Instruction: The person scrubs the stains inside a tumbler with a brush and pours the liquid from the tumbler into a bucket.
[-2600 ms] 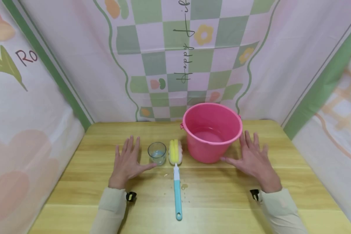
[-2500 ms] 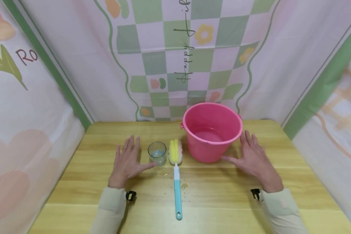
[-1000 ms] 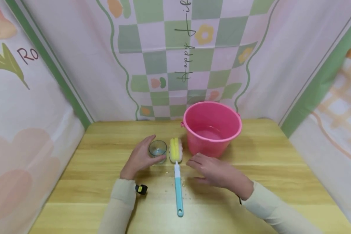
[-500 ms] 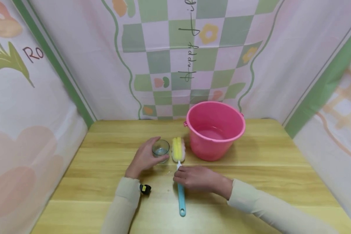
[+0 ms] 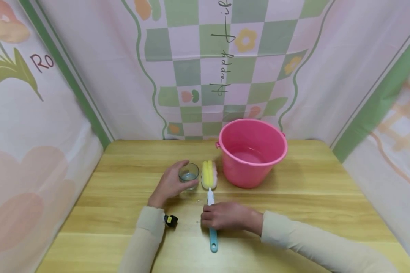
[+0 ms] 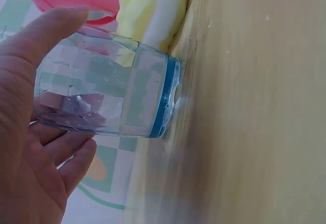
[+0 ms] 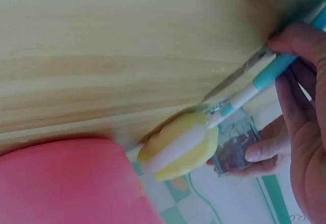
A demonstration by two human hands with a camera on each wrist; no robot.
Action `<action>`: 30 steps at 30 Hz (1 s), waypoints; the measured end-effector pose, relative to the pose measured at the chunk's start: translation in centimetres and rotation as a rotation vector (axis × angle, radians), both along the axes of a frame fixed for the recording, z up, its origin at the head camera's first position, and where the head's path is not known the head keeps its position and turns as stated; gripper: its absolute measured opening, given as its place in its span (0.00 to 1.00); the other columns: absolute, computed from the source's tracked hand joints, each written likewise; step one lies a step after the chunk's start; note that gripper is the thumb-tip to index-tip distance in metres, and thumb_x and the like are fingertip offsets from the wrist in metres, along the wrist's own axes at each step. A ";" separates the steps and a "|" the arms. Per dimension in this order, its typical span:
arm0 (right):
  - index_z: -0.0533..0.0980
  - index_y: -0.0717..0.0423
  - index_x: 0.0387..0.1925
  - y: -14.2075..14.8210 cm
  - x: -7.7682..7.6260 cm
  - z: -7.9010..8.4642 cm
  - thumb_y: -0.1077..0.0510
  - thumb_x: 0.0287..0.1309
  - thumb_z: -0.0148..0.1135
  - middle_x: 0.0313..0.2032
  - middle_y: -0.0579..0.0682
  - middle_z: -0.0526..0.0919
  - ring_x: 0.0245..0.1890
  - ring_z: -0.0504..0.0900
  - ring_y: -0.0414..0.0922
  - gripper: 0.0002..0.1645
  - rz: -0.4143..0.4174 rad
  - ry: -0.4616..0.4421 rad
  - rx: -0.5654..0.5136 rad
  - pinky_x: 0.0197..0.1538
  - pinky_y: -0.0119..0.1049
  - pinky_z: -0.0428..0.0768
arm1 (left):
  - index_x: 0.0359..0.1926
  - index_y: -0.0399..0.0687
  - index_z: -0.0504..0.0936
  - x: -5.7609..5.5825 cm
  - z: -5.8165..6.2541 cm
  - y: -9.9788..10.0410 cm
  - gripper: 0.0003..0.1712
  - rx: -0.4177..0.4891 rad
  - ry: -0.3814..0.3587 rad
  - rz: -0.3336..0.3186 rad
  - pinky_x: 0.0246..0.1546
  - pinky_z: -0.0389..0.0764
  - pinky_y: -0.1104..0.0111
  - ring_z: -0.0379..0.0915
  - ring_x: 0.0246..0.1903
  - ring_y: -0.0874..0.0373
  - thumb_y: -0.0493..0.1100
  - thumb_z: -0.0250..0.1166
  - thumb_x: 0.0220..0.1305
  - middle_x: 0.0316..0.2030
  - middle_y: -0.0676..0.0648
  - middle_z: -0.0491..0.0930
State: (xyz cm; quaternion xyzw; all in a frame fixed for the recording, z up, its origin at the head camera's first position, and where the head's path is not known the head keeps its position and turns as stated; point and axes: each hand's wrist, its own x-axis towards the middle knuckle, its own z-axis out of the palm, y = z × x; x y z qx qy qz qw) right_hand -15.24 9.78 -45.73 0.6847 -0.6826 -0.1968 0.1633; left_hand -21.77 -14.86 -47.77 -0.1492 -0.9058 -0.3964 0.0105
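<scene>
A clear drinking glass [image 5: 189,175] stands on the table with a little water in it. My left hand [image 5: 171,182] holds it from the left, thumb on the near side and fingers round the far side. A sponge bottle brush [image 5: 209,175] lies just right of the glass, its yellow and white head pointing away from me. My right hand [image 5: 225,216] grips the brush's blue handle [image 7: 275,71] near its middle. In the right wrist view the thumb and fingers close round it. The brush head appears to rest on or close to the tabletop.
A pink bucket [image 5: 246,176] stands behind and right of the brush, with what looks like shallow water inside. Small water drops lie on the wooden table [image 5: 123,212]. A patterned cloth [image 5: 188,72] hangs behind the table's back edge.
My left hand has closed in round the glass. My right hand has left the bucket's side, come across to the brush and taken hold of its handle. The bucket stays put.
</scene>
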 end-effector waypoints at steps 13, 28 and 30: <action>0.82 0.43 0.43 -0.6 -0.5 0.2 0.54 0.67 0.66 0.43 0.36 0.85 0.46 0.82 0.35 0.05 0.081 0.044 -0.073 0.56 0.27 0.82 | 0.75 0.43 0.70 -0.1 0.1 0.1 0.51 0.030 0.000 -0.005 0.73 0.72 0.47 0.70 0.73 0.42 0.55 0.82 0.57 0.73 0.41 0.74; 0.79 0.50 0.61 -0.3 -2.1 6.4 0.60 0.65 0.71 0.58 0.45 0.86 0.59 0.84 0.42 0.24 -0.043 0.102 -0.132 0.64 0.32 0.82 | 0.75 0.42 0.70 -0.2 0.2 0.1 0.50 0.050 -0.006 -0.024 0.66 0.80 0.50 0.77 0.65 0.43 0.55 0.82 0.57 0.71 0.39 0.76; 0.78 0.51 0.62 -0.2 -2.6 7.1 0.61 0.65 0.71 0.58 0.46 0.87 0.58 0.84 0.43 0.25 -0.086 0.067 -0.179 0.61 0.33 0.84 | 0.75 0.42 0.70 -0.2 0.3 0.0 0.50 0.052 -0.010 -0.028 0.66 0.80 0.50 0.77 0.65 0.43 0.54 0.81 0.58 0.70 0.39 0.76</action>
